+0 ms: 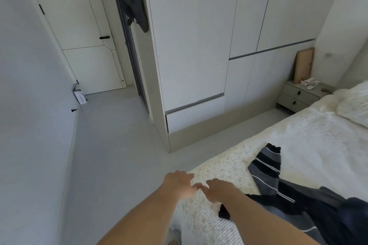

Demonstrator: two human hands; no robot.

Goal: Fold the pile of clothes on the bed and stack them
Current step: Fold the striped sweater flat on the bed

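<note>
Both hands hang together over the near-left corner of the bed [298, 141], the left hand [179, 184] and right hand [218, 190] with fingertips nearly touching and loosely curled downward; neither appears to hold anything, though the fingers are blurred. The pile of clothes [318, 207] lies unfolded at the near right on the white cover, a dark striped garment [265, 173] trailing out toward the far side. Folding looks not yet begun, so the next move calls for reaching right, drawing one garment free and spreading it flat.
</note>
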